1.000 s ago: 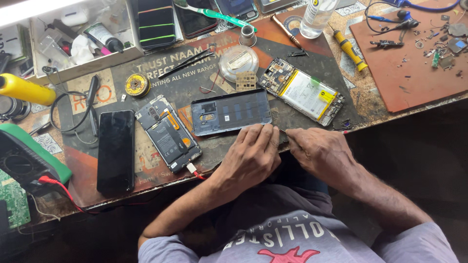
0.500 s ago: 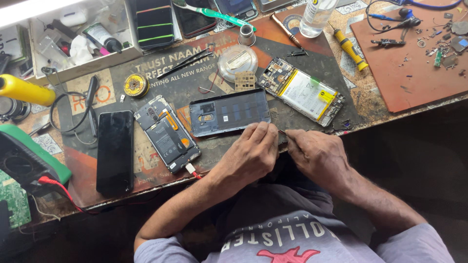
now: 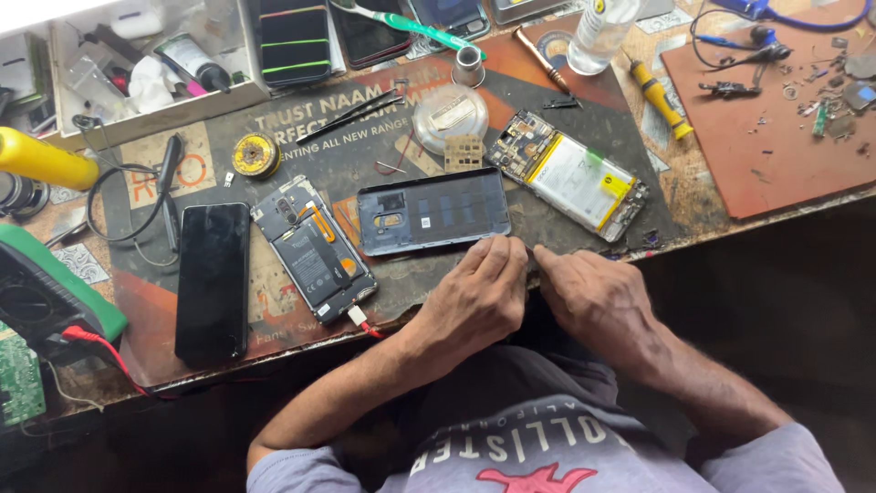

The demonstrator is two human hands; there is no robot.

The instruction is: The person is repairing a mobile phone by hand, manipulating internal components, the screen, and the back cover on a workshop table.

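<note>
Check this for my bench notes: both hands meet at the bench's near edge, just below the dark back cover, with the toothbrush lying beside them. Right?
Not quite. The green toothbrush lies at the bench's far edge, well away from the left hand and right hand. They do meet just below the dark back cover, as the head view shows.

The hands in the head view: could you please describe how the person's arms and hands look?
Both the left hand and the right hand are bare, without gloves, rings or a watch. The forearms are uncovered; short grey T-shirt sleeves end near the shoulders.

The bench [image 3: 693,196] is evenly and brightly lit, with glare at the top left edge. Below the bench lies deep shadow. Focus is sharp.
</note>
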